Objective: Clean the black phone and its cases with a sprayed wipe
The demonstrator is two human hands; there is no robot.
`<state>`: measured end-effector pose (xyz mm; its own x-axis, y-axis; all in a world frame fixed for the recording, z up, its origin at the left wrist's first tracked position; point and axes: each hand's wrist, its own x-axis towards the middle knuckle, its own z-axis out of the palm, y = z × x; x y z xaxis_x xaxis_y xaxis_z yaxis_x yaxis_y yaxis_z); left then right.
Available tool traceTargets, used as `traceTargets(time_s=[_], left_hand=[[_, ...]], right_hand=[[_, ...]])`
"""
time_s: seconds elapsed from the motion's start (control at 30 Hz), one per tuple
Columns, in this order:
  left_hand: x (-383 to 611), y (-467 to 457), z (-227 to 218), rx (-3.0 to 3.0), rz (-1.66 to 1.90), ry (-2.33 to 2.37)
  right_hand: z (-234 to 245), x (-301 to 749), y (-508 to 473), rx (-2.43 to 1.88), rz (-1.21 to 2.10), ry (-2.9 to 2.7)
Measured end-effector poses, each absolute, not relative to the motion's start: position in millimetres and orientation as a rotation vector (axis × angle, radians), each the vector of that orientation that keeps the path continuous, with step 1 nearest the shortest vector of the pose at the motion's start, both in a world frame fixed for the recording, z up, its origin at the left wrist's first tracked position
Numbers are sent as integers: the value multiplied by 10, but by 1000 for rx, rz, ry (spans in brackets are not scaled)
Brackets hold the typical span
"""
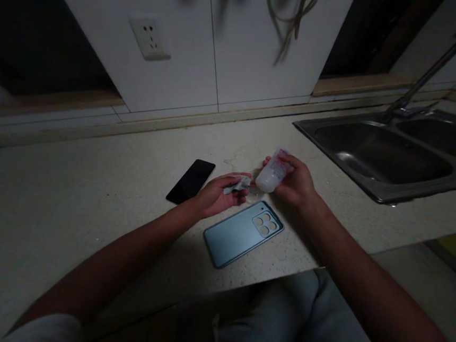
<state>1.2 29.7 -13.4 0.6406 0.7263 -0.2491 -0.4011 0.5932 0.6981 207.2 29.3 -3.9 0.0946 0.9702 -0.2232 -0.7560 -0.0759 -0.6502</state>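
Observation:
My left hand is closed on a crumpled whitish cloth or tissue; which of the two I cannot tell. Close beside it, my right hand grips a small translucent bottle with pink print, tilted so its whitish end points down and left toward the cloth. Below both hands lies a blue-green phone case, its camera cut-outs at the upper right. Behind my left wrist, a black phone rests flat on the counter, partly covered by the hand.
The pale speckled counter runs across to a steel double sink with a faucet at right. A wall socket is on the tiles, and a looped cord hangs there. The counter's front edge is just before my legs.

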Motion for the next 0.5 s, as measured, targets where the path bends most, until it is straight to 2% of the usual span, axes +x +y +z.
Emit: traceTargets(time_s=[0.5], left_hand=[[17, 294, -128, 639, 703, 562]], right_hand=[[-2, 2082, 291, -772, 1539, -283]])
